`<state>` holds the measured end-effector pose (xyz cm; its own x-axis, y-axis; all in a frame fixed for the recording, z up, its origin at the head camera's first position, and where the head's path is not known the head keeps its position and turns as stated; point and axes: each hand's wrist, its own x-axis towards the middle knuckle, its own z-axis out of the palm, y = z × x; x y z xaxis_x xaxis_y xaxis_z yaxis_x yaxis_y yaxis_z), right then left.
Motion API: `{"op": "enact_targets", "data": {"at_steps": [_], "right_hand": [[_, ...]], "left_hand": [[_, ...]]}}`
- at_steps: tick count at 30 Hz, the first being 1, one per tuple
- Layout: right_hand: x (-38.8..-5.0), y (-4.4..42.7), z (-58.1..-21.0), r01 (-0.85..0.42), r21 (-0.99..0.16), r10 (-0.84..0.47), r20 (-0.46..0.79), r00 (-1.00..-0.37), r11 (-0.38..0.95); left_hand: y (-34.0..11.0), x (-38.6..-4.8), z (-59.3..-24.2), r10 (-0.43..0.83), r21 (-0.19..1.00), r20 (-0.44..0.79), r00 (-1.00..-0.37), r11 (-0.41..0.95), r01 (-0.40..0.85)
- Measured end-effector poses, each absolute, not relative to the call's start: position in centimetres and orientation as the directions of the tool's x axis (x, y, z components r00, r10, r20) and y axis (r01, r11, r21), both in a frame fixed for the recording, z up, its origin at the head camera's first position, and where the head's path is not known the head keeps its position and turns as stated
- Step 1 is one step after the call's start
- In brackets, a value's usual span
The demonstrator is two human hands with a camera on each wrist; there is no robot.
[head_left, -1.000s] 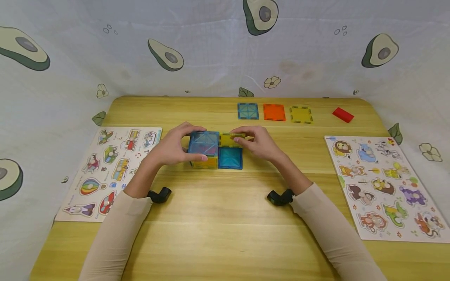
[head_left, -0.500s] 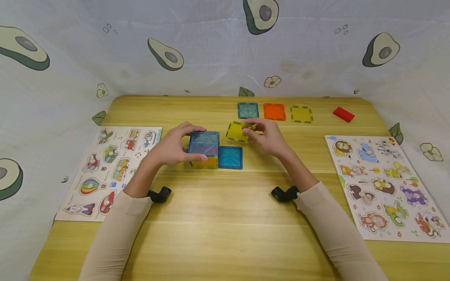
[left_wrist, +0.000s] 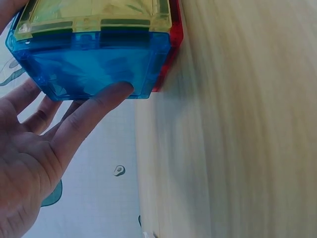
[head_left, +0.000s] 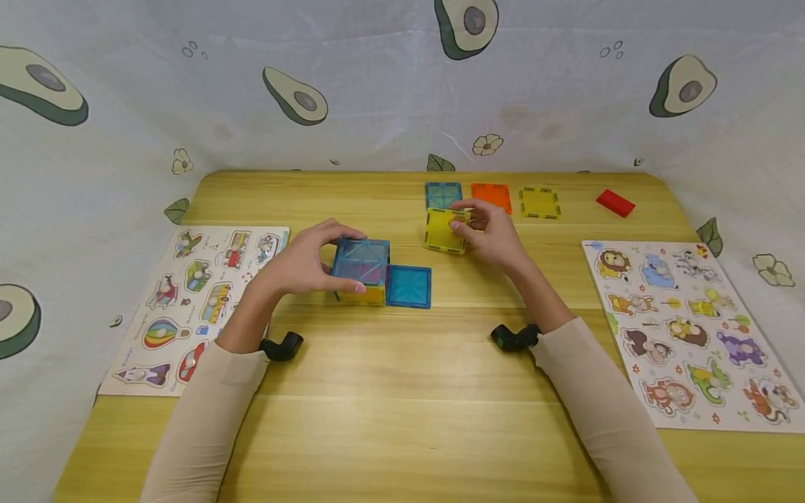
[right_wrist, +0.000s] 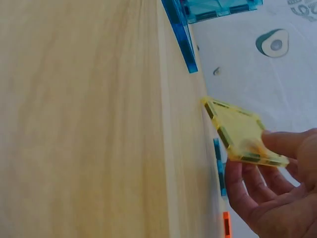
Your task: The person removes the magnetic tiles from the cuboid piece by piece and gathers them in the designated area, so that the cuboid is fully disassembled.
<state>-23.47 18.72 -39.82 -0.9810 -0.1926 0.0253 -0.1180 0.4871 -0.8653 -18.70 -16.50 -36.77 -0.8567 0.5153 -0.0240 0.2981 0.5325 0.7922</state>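
My left hand (head_left: 307, 263) grips a box built of see-through magnetic tiles (head_left: 361, 261), thumb at the near side and fingers at the far side. Blue tops the box, with yellow on its near side. The left wrist view shows blue, yellow and red faces of this box (left_wrist: 94, 64). A flat blue magnetic tile (head_left: 409, 287) lies on the table against the box's right side. My right hand (head_left: 497, 234) pinches a square yellow magnetic tile (head_left: 441, 230) by its right edge, raised and tilted; the right wrist view shows the yellow tile (right_wrist: 237, 126) between thumb and fingers.
Behind lie a blue tile (head_left: 443, 194), an orange tile (head_left: 492, 198), a yellow tile (head_left: 539, 202) and a red block (head_left: 615, 202). A vehicle puzzle board (head_left: 147, 279) lies left, an animal puzzle board (head_left: 688, 335) right. A patterned cloth (head_left: 390, 91) hangs behind the table.
My right hand has lifted the yellow tile away from beside the box, moving it right and toward the back. The left hand stays on the box, which has shifted very slightly left.
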Motion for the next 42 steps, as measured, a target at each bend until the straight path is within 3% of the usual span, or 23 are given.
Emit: {"op": "enact_targets", "data": {"at_steps": [5,11,20,28,34,38,42], "right_hand": [[-23.9,19.3,-40.2,-0.083,-0.868,-0.236,-0.04,-0.971,0.489],[-24.2,19.5,-40.5,-0.1,-0.806,-0.289,-0.091,-0.953,0.584],[-24.6,19.5,-40.8,-0.246,-0.706,-0.375,-0.03,-0.926,0.664],[-24.9,19.5,-40.9,-0.279,-0.7,-0.417,-0.031,-0.908,0.658],[-24.4,19.6,-40.8,-0.207,-0.728,-0.378,-0.076,-0.923,0.653],[-23.9,20.0,-40.8,-0.142,-0.758,-0.327,-0.098,-0.94,0.636],[-23.7,20.3,-40.5,-0.157,-0.774,-0.323,-0.064,-0.944,0.613]], "left_hand": [[-16.5,-18.7,-36.6,0.517,0.8,-0.03,-0.855,0.526,0.29],[-16.4,-18.7,-36.5,0.513,0.806,-0.03,-0.858,0.52,0.283],[-16.3,-18.7,-36.3,0.516,0.812,-0.034,-0.856,0.513,0.277],[-16.4,-18.8,-36.3,0.524,0.815,-0.029,-0.851,0.506,0.283],[-16.4,-18.6,-36.6,0.553,0.823,-0.041,-0.832,0.491,0.286],[-16.4,-18.4,-36.7,0.572,0.775,-0.015,-0.82,0.525,0.351],[-16.3,-18.5,-36.7,0.569,0.741,0.003,-0.822,0.551,0.384]]}}
